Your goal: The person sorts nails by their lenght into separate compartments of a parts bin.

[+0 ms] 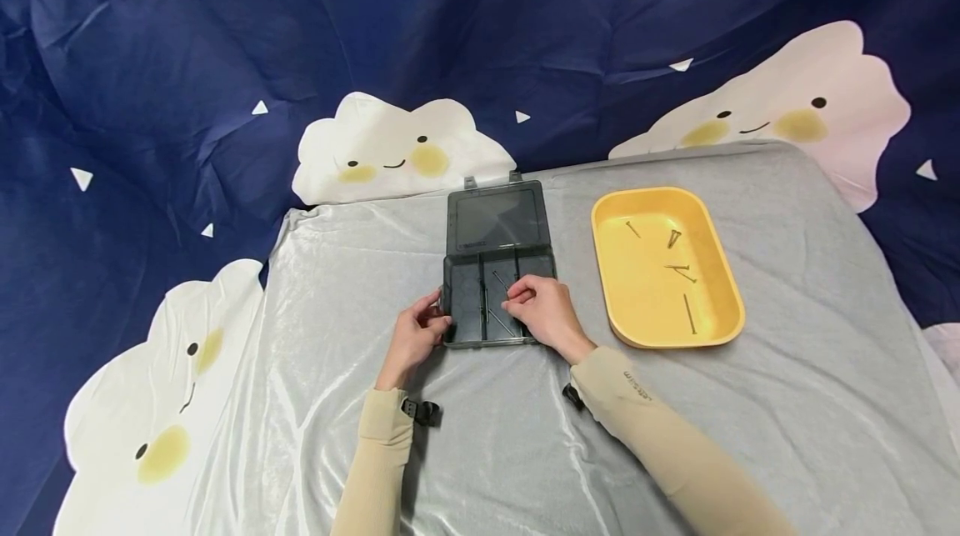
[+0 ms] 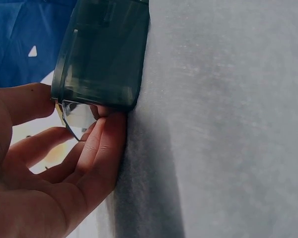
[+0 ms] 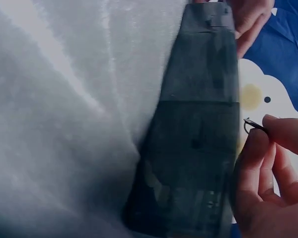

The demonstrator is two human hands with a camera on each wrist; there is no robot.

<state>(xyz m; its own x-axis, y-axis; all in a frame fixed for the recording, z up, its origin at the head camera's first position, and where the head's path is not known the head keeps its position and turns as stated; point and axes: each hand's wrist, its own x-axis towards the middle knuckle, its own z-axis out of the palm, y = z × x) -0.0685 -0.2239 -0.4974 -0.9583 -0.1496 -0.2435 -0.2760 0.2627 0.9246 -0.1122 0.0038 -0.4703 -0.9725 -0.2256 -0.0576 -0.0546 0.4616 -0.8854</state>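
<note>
A dark translucent box lies with its lid swung open at the back. Along its left edge the left hand grips it, thumb at the rim and fingers curled against the side. Over the middle compartment, the right hand pinches a screw between thumb and index finger. Thin screws lie in that compartment below. The right hand covers part of the right compartment.
Right of the box stands a yellow tray holding several screws. Grey cloth covers the table. A dark blue curtain with printed clouds hangs behind and at the left.
</note>
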